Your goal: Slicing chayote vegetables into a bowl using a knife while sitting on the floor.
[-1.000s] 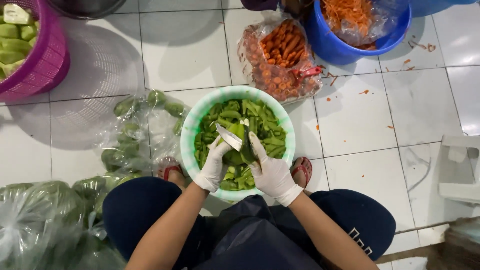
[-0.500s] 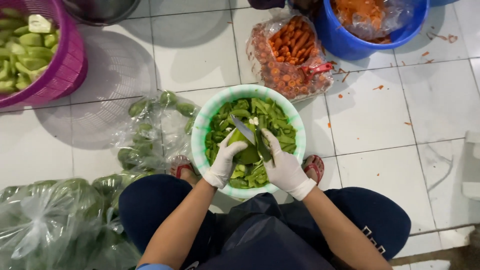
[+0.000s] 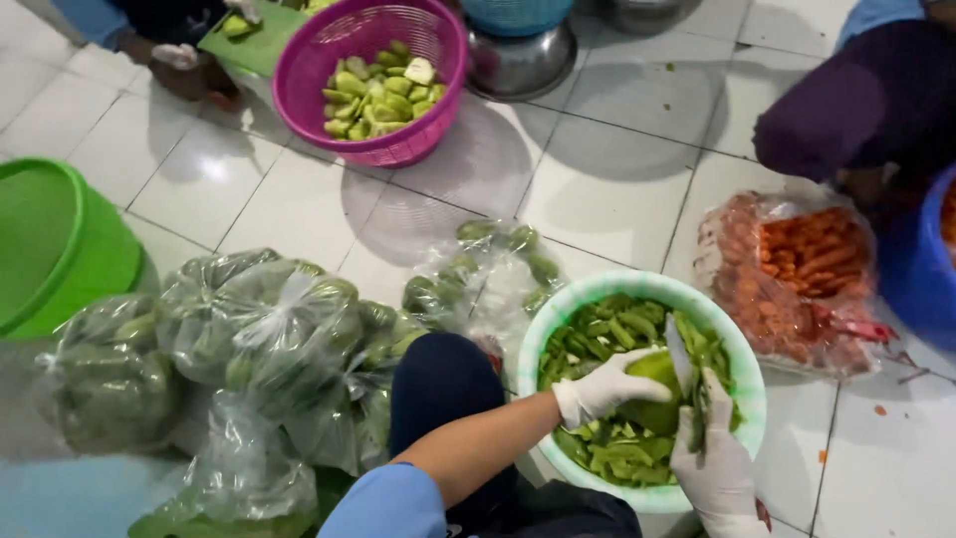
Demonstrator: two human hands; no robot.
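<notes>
The green basin [image 3: 739,329] on the floor is already well filled with green peels and cut pieces, and the pink basket [image 3: 438,40] further away holds a heap of pale peeled chunks, so a good part of the work seems done. Much is left, I think: several clear bags [image 3: 269,329] of whole green fruits lie unopened beside the person's knee. Over the basin the left hand [image 3: 607,387], in a white glove, is curled around a green fruit [image 3: 652,384]; the fingers close on its side and hold it just above the peels. The right hand [image 3: 719,468], also gloved, is closed around the handle of a knife [image 3: 679,359], whose blade lies against the top of the fruit. The left forearm reaches forward from a blue sleeve, with the wrist bent a little down. The right wrist comes up from the lower edge, and its arm is out of view.
</notes>
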